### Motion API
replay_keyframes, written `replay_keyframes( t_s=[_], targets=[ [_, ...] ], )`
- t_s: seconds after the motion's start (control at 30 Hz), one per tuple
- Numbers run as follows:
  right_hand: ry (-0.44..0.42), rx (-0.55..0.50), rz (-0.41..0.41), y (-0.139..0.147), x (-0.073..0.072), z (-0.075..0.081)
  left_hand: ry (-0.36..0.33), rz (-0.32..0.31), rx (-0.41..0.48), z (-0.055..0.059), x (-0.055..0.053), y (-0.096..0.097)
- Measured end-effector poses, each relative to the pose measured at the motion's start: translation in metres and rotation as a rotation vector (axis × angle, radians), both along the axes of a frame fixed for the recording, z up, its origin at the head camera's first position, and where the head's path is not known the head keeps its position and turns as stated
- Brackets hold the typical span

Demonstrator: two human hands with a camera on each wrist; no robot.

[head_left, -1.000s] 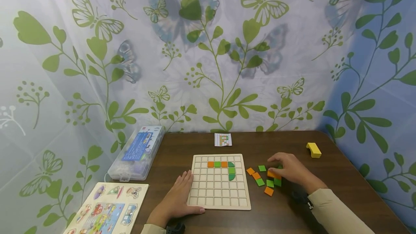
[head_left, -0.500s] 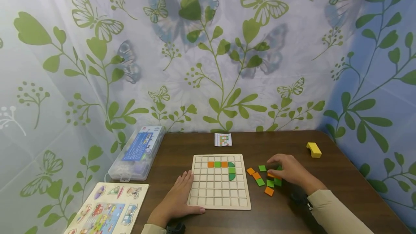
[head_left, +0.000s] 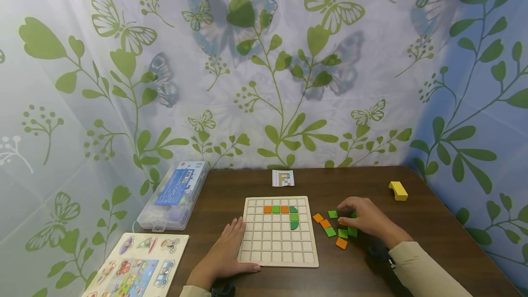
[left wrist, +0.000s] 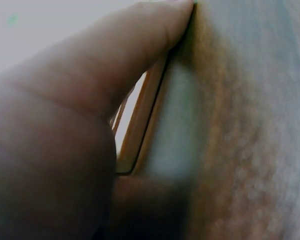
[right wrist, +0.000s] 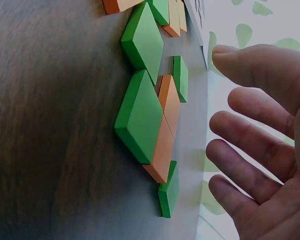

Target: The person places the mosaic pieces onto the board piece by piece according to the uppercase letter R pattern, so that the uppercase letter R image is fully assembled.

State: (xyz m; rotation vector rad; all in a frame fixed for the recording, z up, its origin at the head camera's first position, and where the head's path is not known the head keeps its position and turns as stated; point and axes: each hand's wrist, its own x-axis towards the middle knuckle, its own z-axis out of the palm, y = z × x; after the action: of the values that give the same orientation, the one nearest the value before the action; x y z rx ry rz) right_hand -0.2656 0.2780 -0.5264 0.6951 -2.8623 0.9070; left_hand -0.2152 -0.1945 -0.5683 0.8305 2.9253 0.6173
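Note:
A wooden grid board (head_left: 277, 244) lies mid-table, with orange and green square tiles and rounded green pieces in its upper cells. My left hand (head_left: 224, 251) rests along the board's left edge, fingers straight and thumb at the lower left corner; the left wrist view shows the thumb (left wrist: 125, 45) at the board's rim. To the right lie loose orange and green tiles (head_left: 341, 243). My right hand (head_left: 368, 218) hovers over the right side of this pile. In the right wrist view its fingers are loosely bent, with nothing between them, apart from the green tiles (right wrist: 140, 117).
A small printed pattern card (head_left: 283, 178) lies behind the board. At the right is a yellow arch block (head_left: 398, 190). A clear plastic case (head_left: 175, 196) and a wooden picture puzzle (head_left: 138, 265) stand at the left. A patterned curtain hangs behind the table.
My right hand has shifted very slightly left over the tile pile. The left hand and the board stay where they were.

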Motion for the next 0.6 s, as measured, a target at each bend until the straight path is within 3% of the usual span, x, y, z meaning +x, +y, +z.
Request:
replay_keyframes(
  t_s=[0.6],
  targets=[
    [0.027,0.009,0.05,0.0003,0.0,0.0001,0.048,-0.022,0.001,0.0021,0.0012,0.0008]
  ],
)
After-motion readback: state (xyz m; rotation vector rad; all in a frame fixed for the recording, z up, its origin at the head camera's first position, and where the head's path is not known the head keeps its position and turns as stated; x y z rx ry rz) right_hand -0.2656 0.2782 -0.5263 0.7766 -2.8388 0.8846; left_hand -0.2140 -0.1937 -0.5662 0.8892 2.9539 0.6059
